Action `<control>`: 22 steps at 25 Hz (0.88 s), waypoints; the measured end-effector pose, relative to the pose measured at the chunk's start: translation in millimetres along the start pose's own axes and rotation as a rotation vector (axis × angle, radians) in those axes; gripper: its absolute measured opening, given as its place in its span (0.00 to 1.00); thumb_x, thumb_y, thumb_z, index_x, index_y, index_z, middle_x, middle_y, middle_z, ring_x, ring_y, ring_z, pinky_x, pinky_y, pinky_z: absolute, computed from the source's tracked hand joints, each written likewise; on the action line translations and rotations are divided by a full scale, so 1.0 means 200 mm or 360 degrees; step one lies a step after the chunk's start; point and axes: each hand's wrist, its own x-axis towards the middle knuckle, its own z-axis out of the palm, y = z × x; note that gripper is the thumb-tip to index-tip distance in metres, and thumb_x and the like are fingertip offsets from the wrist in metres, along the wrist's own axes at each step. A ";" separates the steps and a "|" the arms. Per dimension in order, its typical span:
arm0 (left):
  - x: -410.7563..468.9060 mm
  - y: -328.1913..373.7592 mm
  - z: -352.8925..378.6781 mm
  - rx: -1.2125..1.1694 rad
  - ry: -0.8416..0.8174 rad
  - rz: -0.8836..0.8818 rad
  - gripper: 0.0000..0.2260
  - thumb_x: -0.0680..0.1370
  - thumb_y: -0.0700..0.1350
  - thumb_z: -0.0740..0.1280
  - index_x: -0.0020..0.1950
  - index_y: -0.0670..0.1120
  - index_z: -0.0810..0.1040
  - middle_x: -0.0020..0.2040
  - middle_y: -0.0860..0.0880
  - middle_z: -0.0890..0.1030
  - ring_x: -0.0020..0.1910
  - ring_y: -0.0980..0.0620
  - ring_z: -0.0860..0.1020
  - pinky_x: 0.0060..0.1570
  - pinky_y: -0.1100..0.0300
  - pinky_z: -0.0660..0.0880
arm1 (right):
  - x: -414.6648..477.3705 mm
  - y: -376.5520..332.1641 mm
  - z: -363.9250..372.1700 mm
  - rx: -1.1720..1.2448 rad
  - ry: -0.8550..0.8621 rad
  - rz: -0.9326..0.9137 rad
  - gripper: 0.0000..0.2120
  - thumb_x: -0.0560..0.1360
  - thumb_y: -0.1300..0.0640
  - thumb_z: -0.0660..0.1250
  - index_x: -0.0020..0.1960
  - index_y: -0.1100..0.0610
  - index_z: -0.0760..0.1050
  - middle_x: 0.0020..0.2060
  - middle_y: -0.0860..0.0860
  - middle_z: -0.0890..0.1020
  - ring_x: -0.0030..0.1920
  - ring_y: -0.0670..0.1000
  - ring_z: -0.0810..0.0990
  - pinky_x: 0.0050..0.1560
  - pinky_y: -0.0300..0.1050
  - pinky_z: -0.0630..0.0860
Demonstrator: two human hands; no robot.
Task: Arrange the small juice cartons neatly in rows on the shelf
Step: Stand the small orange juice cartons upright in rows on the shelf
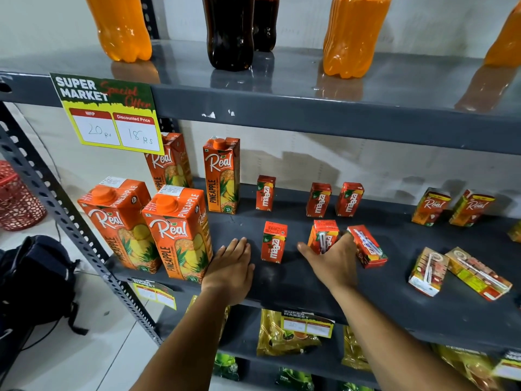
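Note:
Small red Maaza cartons stand on the dark grey shelf (pixel 296 280). Three are upright at the back (pixel 265 193), (pixel 318 200), (pixel 349 199). One stands alone in front (pixel 274 241). My right hand (pixel 334 261) grips another front carton (pixel 323 235), turned with its straw side facing me. A further Maaza carton (pixel 366 246) lies tilted just right of that hand. My left hand (pixel 232 265) rests flat on the shelf, fingers apart, holding nothing, left of the lone front carton.
Tall Real pineapple cartons (pixel 180 230) stand at the left, close to my left hand. Small Real cartons stand at the back right (pixel 431 206) and lie toppled at the front right (pixel 479 273). Soda bottles (pixel 229 32) fill the shelf above; a price tag (pixel 108 114) hangs from its edge.

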 end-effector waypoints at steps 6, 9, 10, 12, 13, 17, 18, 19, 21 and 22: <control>0.00 0.00 0.00 -0.0027 0.0009 0.0002 0.26 0.81 0.55 0.48 0.77 0.45 0.53 0.80 0.48 0.53 0.77 0.49 0.50 0.73 0.53 0.47 | 0.11 -0.13 -0.16 -0.0158 -0.0026 -0.0218 0.34 0.65 0.35 0.72 0.60 0.58 0.73 0.56 0.56 0.79 0.56 0.58 0.78 0.51 0.47 0.73; 0.00 0.00 0.00 -0.0045 0.0012 0.0006 0.26 0.81 0.55 0.48 0.77 0.45 0.53 0.79 0.47 0.54 0.77 0.48 0.50 0.73 0.52 0.47 | 0.21 -0.24 -0.28 -0.0567 -0.0491 -0.0425 0.16 0.67 0.45 0.72 0.50 0.53 0.79 0.48 0.53 0.83 0.50 0.56 0.81 0.48 0.50 0.78; 0.00 -0.01 0.00 -0.0051 0.0017 0.0007 0.27 0.81 0.55 0.48 0.77 0.45 0.53 0.79 0.47 0.54 0.77 0.48 0.50 0.73 0.52 0.47 | 0.24 -0.27 -0.31 -0.0753 -0.0681 -0.0556 0.16 0.68 0.48 0.71 0.53 0.52 0.78 0.49 0.52 0.83 0.51 0.57 0.81 0.50 0.51 0.78; 0.00 -0.01 0.01 -0.0049 0.0019 0.0004 0.27 0.81 0.55 0.48 0.77 0.45 0.54 0.79 0.47 0.54 0.77 0.48 0.50 0.73 0.52 0.48 | 0.27 -0.33 -0.37 -0.1097 -0.0983 -0.0845 0.21 0.69 0.53 0.72 0.61 0.47 0.74 0.56 0.51 0.80 0.55 0.56 0.79 0.53 0.53 0.77; 0.01 -0.01 0.01 -0.0044 0.0015 0.0000 0.27 0.81 0.55 0.48 0.77 0.45 0.54 0.79 0.48 0.54 0.77 0.48 0.50 0.73 0.52 0.48 | 0.28 -0.35 -0.39 -0.1229 -0.1071 -0.1005 0.22 0.70 0.56 0.72 0.62 0.45 0.72 0.57 0.51 0.79 0.56 0.56 0.78 0.52 0.53 0.76; 0.01 0.00 0.01 -0.0038 -0.0005 -0.0007 0.27 0.81 0.56 0.48 0.77 0.45 0.53 0.79 0.47 0.54 0.77 0.48 0.50 0.73 0.53 0.47 | 0.30 -0.38 -0.40 -0.1583 -0.1053 -0.1525 0.20 0.70 0.60 0.70 0.56 0.45 0.68 0.53 0.52 0.76 0.52 0.56 0.76 0.43 0.48 0.70; 0.01 -0.01 0.01 -0.0036 -0.0008 -0.0007 0.27 0.81 0.56 0.48 0.77 0.45 0.53 0.79 0.47 0.53 0.77 0.48 0.50 0.73 0.52 0.47 | 0.30 -0.38 -0.39 -0.1625 -0.1016 -0.1615 0.22 0.70 0.61 0.71 0.58 0.45 0.68 0.55 0.53 0.77 0.54 0.57 0.75 0.45 0.48 0.71; 0.01 -0.01 0.01 -0.0035 -0.0008 -0.0007 0.27 0.81 0.56 0.48 0.77 0.45 0.53 0.79 0.47 0.53 0.77 0.48 0.50 0.73 0.52 0.47 | 0.30 -0.37 -0.40 -0.1628 -0.0992 -0.1697 0.25 0.70 0.63 0.71 0.61 0.46 0.69 0.59 0.53 0.77 0.59 0.57 0.75 0.50 0.50 0.73; 0.01 -0.01 0.01 -0.0034 -0.0005 -0.0007 0.27 0.81 0.56 0.48 0.77 0.45 0.53 0.79 0.47 0.53 0.77 0.48 0.50 0.73 0.52 0.47 | 0.35 -0.34 -0.43 -0.1557 -0.0940 -0.1694 0.36 0.69 0.69 0.69 0.71 0.45 0.63 0.71 0.51 0.71 0.69 0.57 0.69 0.62 0.52 0.72; 0.01 -0.01 0.01 -0.0029 0.0000 -0.0005 0.27 0.81 0.56 0.48 0.77 0.45 0.53 0.79 0.47 0.53 0.77 0.48 0.50 0.73 0.52 0.47 | 0.39 -0.31 -0.46 -0.1512 -0.0860 -0.1548 0.39 0.69 0.69 0.68 0.74 0.46 0.60 0.74 0.50 0.67 0.70 0.56 0.68 0.63 0.51 0.71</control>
